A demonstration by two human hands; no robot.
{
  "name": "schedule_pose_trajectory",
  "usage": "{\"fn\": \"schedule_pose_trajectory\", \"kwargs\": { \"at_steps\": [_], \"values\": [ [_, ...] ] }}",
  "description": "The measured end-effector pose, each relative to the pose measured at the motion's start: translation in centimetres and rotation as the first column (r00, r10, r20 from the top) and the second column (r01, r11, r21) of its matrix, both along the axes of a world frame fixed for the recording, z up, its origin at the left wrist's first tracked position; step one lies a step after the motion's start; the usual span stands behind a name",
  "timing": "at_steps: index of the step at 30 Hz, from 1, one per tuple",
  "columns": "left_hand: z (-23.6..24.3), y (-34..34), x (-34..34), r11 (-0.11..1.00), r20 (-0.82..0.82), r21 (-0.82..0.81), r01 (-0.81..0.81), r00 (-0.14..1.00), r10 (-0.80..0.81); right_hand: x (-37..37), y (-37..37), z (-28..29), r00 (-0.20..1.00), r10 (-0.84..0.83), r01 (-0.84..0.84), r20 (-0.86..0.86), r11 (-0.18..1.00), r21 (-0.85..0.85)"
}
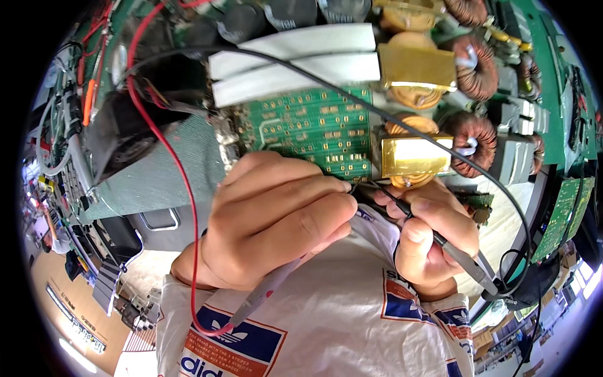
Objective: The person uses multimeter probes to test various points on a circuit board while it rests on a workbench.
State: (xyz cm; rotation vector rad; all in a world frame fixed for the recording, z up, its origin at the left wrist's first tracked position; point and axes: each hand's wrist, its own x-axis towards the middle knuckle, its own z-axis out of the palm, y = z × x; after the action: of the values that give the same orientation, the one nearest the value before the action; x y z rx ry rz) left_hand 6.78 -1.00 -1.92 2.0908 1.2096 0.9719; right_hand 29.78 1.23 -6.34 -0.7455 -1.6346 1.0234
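Observation:
My left hand is closed round a grey test probe with a red lead. Its fingertips lie at the near edge of a green circuit board full of small parts. In my right hand is a second test probe, grey and black, on a black lead that arcs over the board. The black probe's thin tip points left toward my left fingertips. Both tips come close together at the board's near edge; whether they touch a contact is hidden by my fingers.
Pale metal bars and black capacitors stand beyond the bare board area. To the right are yellow-wrapped transformers and copper coils. A black fan-like part sits left on a green mat. Another green board is far right.

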Motion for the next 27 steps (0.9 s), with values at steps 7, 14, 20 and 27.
{"fn": "schedule_pose_trajectory", "kwargs": {
  "at_steps": [7, 14, 20, 27],
  "values": [
    [0.6, -0.5, 0.3, 0.995, -0.003, 0.034, -0.094, 0.996, 0.094, -0.2, -0.3, 1.7, 0.998, -0.031, 0.039, 0.051, 0.987, -0.155],
    [0.0, -0.9, 0.5, 0.993, 0.005, 0.071, -0.098, 0.995, 0.098, -0.2, -0.9, 1.0, 0.998, -0.066, 0.06, -0.023, 0.976, -0.211],
    [0.1, -0.9, 0.6, 0.992, 0.007, 0.08, -0.096, 0.995, 0.096, -0.2, -1.0, 1.0, 0.996, -0.071, 0.058, -0.046, 0.972, -0.228],
    [0.0, -1.1, 0.4, 0.991, 0.002, 0.09, -0.101, 0.995, 0.101, -0.3, -1.2, 1.0, 0.996, -0.083, 0.072, -0.038, 0.968, -0.242]
  ]
}}
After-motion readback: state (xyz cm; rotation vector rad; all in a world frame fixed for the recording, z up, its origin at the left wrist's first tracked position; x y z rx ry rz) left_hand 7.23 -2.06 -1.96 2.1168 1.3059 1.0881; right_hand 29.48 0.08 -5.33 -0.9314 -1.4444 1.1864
